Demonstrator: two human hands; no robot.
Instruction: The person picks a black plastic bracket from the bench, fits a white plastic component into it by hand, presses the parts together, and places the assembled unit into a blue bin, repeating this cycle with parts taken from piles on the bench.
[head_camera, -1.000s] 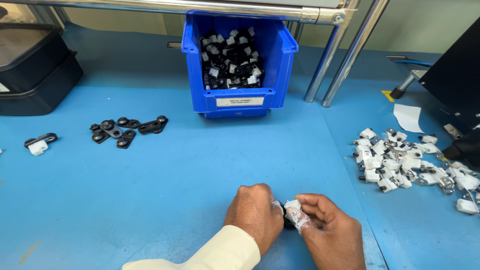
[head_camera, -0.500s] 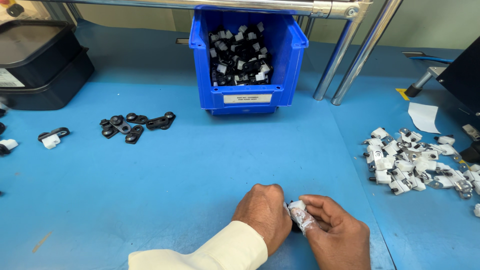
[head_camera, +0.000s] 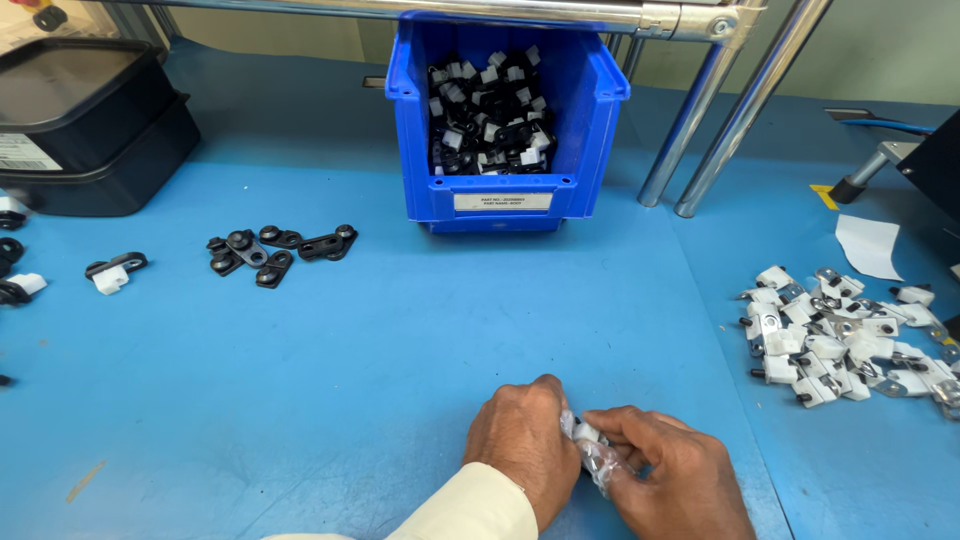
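Near edge, centre-right: our left hand (head_camera: 522, 445) and right hand (head_camera: 668, 480) meet over the blue table (head_camera: 350, 400), both sets of fingers clamped on one small part in a clear wrapper (head_camera: 588, 448), held just above the table between the hands. Vs. half a sec ago the hands sit in about the same spot and the grip is unchanged; the view has tipped a bit, so bin and piles sit slightly lower in frame. The part's long axis runs roughly near-right to far-left, white end pointing far-left toward the left thumb; the rest is hidden by fingers, so we can't tell more. A cream sleeve (head_camera: 460, 510) covers the left wrist.

Mid-distance right: a loose pile of white and metal parts (head_camera: 840, 340), well apart from the hands. Mid-distance left: a cluster of black brackets (head_camera: 280, 250), and further left a single black bracket w/ a white piece (head_camera: 112, 272).

Far centre: a blue bin (head_camera: 505, 190) holding black-and-white parts (head_camera: 488, 125). Far left: stacked black trays (head_camera: 90, 130). Far right: two slanted metal tubes (head_camera: 720, 130) and a white paper scrap (head_camera: 868, 245).
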